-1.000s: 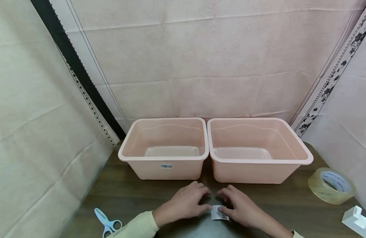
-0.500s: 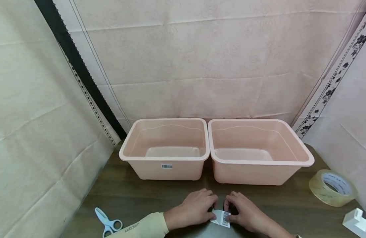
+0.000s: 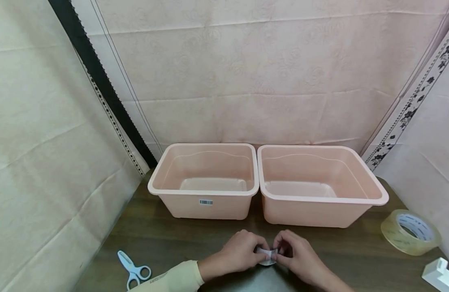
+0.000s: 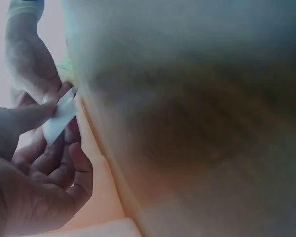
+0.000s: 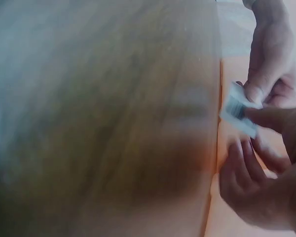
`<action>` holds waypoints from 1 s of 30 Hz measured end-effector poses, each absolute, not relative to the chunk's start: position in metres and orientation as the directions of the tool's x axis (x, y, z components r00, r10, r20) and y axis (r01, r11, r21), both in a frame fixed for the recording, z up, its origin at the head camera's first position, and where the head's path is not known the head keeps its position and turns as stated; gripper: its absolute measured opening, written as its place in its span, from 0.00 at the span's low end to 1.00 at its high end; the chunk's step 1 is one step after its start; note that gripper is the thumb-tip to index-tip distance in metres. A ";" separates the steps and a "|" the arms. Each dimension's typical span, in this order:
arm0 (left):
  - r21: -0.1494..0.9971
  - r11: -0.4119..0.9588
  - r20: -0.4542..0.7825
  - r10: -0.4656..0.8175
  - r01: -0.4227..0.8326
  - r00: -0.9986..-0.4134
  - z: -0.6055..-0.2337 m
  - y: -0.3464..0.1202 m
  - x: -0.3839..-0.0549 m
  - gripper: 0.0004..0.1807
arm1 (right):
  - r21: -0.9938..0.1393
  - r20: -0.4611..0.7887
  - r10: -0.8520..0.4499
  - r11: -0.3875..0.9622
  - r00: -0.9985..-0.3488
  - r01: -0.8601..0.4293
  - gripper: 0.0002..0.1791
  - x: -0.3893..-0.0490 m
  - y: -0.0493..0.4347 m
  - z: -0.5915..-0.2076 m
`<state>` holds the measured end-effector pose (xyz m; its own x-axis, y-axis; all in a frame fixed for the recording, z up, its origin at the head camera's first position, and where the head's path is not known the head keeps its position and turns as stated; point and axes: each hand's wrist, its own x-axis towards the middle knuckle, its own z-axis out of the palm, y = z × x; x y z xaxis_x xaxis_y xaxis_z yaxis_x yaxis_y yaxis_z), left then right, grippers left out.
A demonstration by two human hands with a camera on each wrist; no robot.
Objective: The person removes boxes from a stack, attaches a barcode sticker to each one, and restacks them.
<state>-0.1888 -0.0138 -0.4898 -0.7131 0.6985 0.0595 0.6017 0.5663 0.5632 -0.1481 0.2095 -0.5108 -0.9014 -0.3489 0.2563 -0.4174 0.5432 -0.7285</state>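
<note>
A small white barcode label (image 3: 267, 257) is held between my two hands just above the table (image 3: 188, 239), in front of the bins. In the head view it looks bent. My left hand (image 3: 240, 252) pinches its left side between thumb and fingers, while my right hand (image 3: 299, 255) pinches the right side. The left wrist view shows a white face of the label (image 4: 61, 116) under the left thumb. Printed bars show on the label (image 5: 235, 109) in the right wrist view, where the right thumb presses on it. Fingers cover parts of the label's edges.
Two pink plastic bins stand side by side behind the hands; the left bin (image 3: 224, 209) bears a barcode sticker (image 3: 206, 202), the right bin (image 3: 305, 213) shows none in front. Light-blue scissors (image 3: 129, 265) lie at left. A tape roll (image 3: 394, 235) and white block (image 3: 440, 273) are at right.
The left hand, first beside the label, has moved right and taken hold of it. Both hands now pinch the label closer together, and it has bent.
</note>
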 end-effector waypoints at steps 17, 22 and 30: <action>0.960 0.239 -0.004 0.541 0.149 -0.841 -0.481 -0.017 -0.179 0.06 | -0.764 0.368 -0.239 0.473 -0.899 -0.439 0.12 -0.141 0.197 -0.488; 0.965 0.220 -0.006 0.553 0.139 -0.833 -0.479 -0.018 -0.177 0.07 | -0.769 0.377 -0.245 0.455 -0.893 -0.449 0.08 -0.138 0.197 -0.487; 0.974 0.183 0.018 0.531 0.135 -0.847 -0.479 -0.021 -0.180 0.07 | -0.784 0.362 -0.255 0.438 -0.897 -0.440 0.06 -0.137 0.197 -0.486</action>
<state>-0.1802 -0.0207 -0.4790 -0.8472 0.5310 0.0181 0.1355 0.1830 0.9737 -0.1375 0.1970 -0.4860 -0.8968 -0.2545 0.3618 -0.4405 0.4378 -0.7838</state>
